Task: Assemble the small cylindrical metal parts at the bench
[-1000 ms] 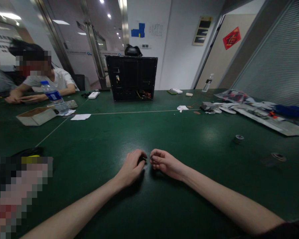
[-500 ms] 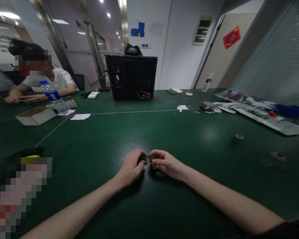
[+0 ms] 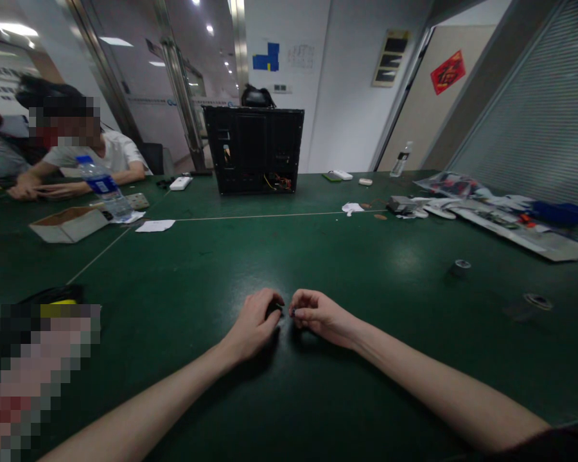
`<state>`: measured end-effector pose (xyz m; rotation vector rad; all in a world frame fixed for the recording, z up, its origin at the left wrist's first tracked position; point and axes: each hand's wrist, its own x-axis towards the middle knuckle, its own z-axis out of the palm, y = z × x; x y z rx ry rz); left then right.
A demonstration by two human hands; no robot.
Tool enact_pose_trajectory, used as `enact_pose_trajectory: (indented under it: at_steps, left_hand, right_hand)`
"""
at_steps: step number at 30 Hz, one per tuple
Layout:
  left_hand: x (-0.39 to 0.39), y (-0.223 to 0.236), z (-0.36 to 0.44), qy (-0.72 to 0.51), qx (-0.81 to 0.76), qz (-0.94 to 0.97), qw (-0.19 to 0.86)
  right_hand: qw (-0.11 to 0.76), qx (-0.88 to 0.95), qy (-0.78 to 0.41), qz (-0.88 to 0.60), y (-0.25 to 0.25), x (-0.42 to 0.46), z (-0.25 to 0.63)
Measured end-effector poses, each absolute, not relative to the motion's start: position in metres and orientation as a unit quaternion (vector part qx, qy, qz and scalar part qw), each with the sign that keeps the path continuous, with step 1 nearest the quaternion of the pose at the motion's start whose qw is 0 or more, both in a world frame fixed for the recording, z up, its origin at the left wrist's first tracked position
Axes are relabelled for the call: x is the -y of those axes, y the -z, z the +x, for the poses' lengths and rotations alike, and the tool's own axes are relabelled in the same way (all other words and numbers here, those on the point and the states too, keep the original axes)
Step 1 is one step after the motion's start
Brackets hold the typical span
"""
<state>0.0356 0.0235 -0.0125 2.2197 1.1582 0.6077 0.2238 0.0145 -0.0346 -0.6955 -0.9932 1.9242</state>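
Note:
My left hand [image 3: 256,324] rests low over the green table [image 3: 212,410], its fingers curved and the thumb a little apart from the index finger. Between them is a dark gap, and I make out nothing held there. Just to the right, my right hand [image 3: 324,316] is closed in a pinch. A tiny dark piece [image 3: 293,312] shows at its fingertips, too small to name. The two sets of fingertips face each other with a narrow gap between.
A black monitor-like casing [image 3: 255,151] with exposed wires stands at the back. At left are an open box [image 3: 70,226], a water bottle [image 3: 106,189] and a seated person [image 3: 120,151]. Right of my hands stand a small metal cylinder [image 3: 461,268] and a cluttered board [image 3: 515,234].
My right hand has drawn slightly to the right, its fingertips closing into a tighter pinch with a small dark piece showing. The left hand has hardly moved.

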Motion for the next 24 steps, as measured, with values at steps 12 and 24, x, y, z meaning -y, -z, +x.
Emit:
enact_pose_trajectory:
  at_steps: [12, 24]
  left_hand:
    - [-0.020, 0.004, 0.036, -0.213, -0.434, 0.824, 0.296]
    - [-0.019, 0.005, 0.033, -0.219, -0.426, 0.831, 0.284]
  right_hand:
    - [0.505, 0.553, -0.454, -0.483, 0.030, -0.057, 0.283]
    - [0.462, 0.371, 0.112, -0.798, 0.018, -0.059, 0.513]
